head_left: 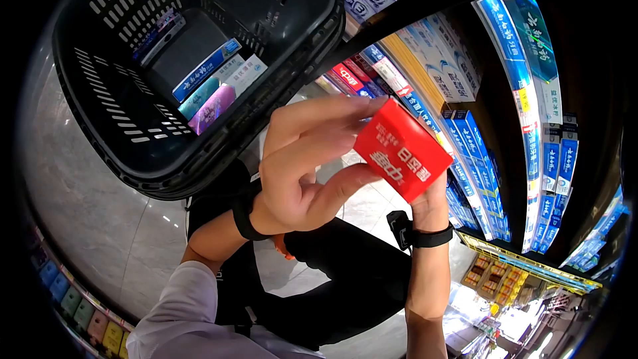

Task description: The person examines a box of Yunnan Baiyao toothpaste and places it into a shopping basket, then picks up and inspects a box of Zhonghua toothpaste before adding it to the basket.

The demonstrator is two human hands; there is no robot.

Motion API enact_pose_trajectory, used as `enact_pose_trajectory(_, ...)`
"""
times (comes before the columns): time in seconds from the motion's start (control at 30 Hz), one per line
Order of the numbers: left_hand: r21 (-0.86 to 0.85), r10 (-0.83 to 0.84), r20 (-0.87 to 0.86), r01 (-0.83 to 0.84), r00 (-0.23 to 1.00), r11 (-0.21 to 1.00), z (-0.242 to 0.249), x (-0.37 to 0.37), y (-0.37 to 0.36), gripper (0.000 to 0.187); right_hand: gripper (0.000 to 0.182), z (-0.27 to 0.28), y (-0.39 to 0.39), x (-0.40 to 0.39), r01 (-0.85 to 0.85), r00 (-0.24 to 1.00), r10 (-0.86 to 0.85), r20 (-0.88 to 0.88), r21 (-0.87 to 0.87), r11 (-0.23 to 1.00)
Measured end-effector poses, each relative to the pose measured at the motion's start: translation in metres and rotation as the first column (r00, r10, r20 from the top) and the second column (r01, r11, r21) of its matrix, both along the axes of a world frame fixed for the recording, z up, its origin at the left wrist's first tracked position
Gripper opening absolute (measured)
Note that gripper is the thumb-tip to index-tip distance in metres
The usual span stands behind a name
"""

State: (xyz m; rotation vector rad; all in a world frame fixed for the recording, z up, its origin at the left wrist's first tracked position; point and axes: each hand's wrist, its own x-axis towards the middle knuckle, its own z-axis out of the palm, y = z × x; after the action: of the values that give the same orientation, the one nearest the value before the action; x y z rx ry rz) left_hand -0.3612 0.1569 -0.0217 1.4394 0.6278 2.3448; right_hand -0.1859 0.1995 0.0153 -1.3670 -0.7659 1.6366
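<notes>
A red toothpaste box [405, 149] with white Chinese lettering is tilted in front of me, its printed face toward the camera. My left hand [309, 166] closes on its left side, with the fingertips at the upper edge and the thumb at the lower left. Behind the box, my right hand [432, 196] holds it from the right; its fingers are mostly hidden. At upper left is a dark plastic basket [206, 159] with several toothpaste boxes [206, 70] lying inside.
Shelves [525, 153] of blue and white toothpaste boxes [475, 153] rise along the right. A dark shelf edge [379, 23] crosses the top, near the basket's rim. Colorful packages [83, 312] line the lower left. Tiled floor [133, 239] shows below the basket.
</notes>
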Motion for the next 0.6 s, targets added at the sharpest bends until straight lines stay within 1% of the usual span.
enact_pose_trajectory(0.07, -0.024, 0.021, -0.170, -0.025, 0.985, 0.999, -0.002, -0.003, 0.001, 0.052, 0.027, -0.005, 0.003, 0.009, 0.012, 1.000, -0.013, -0.024, -0.018, 1.000)
enact_pose_trajectory(0.1, -0.024, 0.019, -0.170, -0.023, 0.985, 0.999, -0.002, 0.000, 0.000, 0.052, 0.025, -0.008, 0.005, 0.015, 0.021, 0.999, -0.023, -0.048, -0.035, 0.999)
enact_pose_trajectory(0.17, -0.127, 0.150, -0.302, -0.196, 0.941, 0.972, -0.001, 0.009, -0.002, 0.058, 0.022, -0.011, 0.005, 0.020, 0.002, 0.996, -0.002, -0.091, -0.006, 1.000)
enact_pose_trajectory(0.2, -0.115, 0.079, -0.215, -0.106, 0.973, 0.988, -0.006, 0.014, 0.002, 0.069, 0.023, -0.010, 0.005, 0.021, 0.029, 0.995, -0.030, -0.098, -0.010, 1.000)
enact_pose_trajectory(0.23, -0.168, 0.100, -0.333, -0.163, 0.938, 0.972, -0.010, 0.012, 0.001, 0.078, 0.024, -0.010, 0.004, 0.022, 0.055, 0.993, -0.056, -0.105, -0.012, 0.998)
enact_pose_trajectory(0.3, -0.157, 0.104, -0.323, -0.161, 0.941, 0.974, -0.011, 0.010, 0.001, 0.081, 0.026, -0.010, 0.004, 0.028, 0.035, 0.990, -0.032, -0.134, 0.018, 0.999)
enact_pose_trajectory(0.33, -0.194, 0.064, -0.180, -0.099, 0.982, 0.976, -0.009, 0.014, -0.002, 0.078, 0.029, -0.009, 0.003, 0.030, 0.011, 0.987, -0.004, -0.161, 0.046, 0.999)
enact_pose_trajectory(0.37, -0.177, -0.011, -0.120, -0.010, 0.993, 0.984, -0.008, 0.013, -0.001, 0.084, 0.029, -0.009, 0.002, 0.029, 0.011, 0.987, -0.003, -0.163, 0.046, 0.999)
enact_pose_trajectory(0.43, -0.173, -0.059, -0.023, 0.054, 0.998, 0.983, -0.002, 0.009, -0.002, 0.096, 0.035, -0.005, 0.000, 0.023, 0.016, 0.981, 0.015, -0.194, 0.160, 0.987)
enact_pose_trajectory(0.47, -0.128, -0.103, -0.006, 0.102, 0.995, 0.987, -0.003, 0.006, -0.002, 0.106, 0.040, -0.003, 0.000, 0.022, -0.009, 0.970, 0.055, -0.238, 0.190, 0.982)
enact_pose_trajectory(0.5, -0.190, 0.005, -0.090, -0.022, 0.996, 0.982, -0.004, 0.005, -0.002, 0.109, 0.040, -0.001, 0.000, 0.021, -0.009, 0.970, 0.055, -0.238, 0.191, 0.981)
enact_pose_trajectory(0.57, -0.205, -0.010, 0.050, 0.020, 0.999, 0.979, -0.002, 0.009, 0.000, 0.111, 0.041, 0.002, -0.003, 0.016, -0.051, 0.967, 0.112, -0.231, 0.255, 0.966)
enact_pose_trajectory(0.6, -0.265, -0.072, 0.143, 0.108, 0.987, 0.958, -0.001, 0.010, -0.002, 0.111, 0.042, 0.002, -0.004, 0.013, -0.067, 0.972, 0.124, -0.200, 0.270, 0.961)
